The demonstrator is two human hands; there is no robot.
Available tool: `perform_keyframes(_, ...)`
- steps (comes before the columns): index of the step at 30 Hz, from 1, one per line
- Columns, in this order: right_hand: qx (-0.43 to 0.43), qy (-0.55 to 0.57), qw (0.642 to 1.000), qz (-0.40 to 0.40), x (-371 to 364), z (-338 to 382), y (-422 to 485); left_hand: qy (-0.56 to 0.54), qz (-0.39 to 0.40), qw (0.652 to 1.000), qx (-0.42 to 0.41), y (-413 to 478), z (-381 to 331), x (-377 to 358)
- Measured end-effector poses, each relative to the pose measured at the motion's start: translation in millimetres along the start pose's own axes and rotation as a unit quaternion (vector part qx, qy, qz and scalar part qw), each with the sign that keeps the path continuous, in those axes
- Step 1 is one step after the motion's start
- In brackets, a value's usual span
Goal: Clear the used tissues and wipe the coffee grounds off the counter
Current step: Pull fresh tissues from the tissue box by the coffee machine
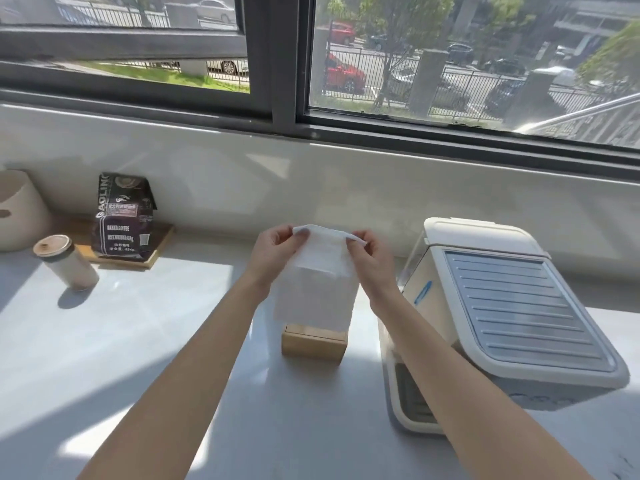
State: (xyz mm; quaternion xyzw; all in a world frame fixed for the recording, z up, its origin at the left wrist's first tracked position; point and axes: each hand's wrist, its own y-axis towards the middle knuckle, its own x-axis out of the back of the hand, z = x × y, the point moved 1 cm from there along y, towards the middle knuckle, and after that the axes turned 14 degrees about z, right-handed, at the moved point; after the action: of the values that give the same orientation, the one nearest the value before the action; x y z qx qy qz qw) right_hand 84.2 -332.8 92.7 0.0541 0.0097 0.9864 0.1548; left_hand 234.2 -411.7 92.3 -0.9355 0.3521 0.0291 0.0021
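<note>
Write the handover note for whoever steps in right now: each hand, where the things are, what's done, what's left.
Left hand: pinches the top left corner of the white tissue.
Right hand: pinches its top right corner.
The tissue hangs spread between both hands, above the wooden tissue box on the counter, left of the coffee machine.
Done: a tissue is in hand; no used tissues show on the counter.
Left: wipe the counter. Grounds are too small to make out from here, so look for them first, then discard the tissue.
</note>
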Motion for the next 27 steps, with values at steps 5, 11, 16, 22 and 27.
perform_keyframes(5,-0.169,-0.112,0.966,0.159,7,-47,-27,0.197,0.229,0.934,0.193,-26,38,15)
perform_keyframes(11,-0.199,-0.292,0.914,0.199,8,-88,-45,0.321,0.159,0.908,0.217,-42,94,6)
perform_keyframes(16,-0.183,-0.275,0.937,0.111,5,-102,-37,0.344,0.055,0.916,0.198,-29,107,3)
perform_keyframes(22,-0.179,-0.282,0.939,0.078,-3,-116,-10,0.352,0.036,0.917,0.184,-8,110,-3)
perform_keyframes(27,-0.179,-0.294,0.937,0.064,-6,-123,0,0.332,0.005,0.930,0.160,-3,116,-7)
